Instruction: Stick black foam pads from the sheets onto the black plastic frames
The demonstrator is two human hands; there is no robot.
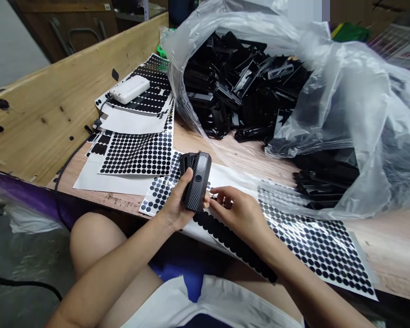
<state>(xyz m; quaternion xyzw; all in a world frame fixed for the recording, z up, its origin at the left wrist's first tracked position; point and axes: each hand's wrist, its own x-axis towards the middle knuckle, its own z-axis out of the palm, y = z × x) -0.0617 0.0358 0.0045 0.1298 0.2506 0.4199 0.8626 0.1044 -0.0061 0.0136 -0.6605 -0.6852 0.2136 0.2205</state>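
Note:
A black carbon-patterned plastic part [195,193] is upright in my left hand [178,205], the thumb across its front. Close to its right side is my right hand [241,212], with thumb and index finger pinched together; anything between the fingertips is too small to make out. Beneath both hands lies a sheet of black round stickers [310,241], reaching toward the lower right. A strip of joined black dots [235,243] runs under my right hand along the table's front edge.
A large clear plastic bag [355,91] holds many black plastic parts [246,86]. More sticker sheets [136,152] lie at left, with a white power bank [130,89] and its cable on top. A wooden board [71,91] borders the table's left side.

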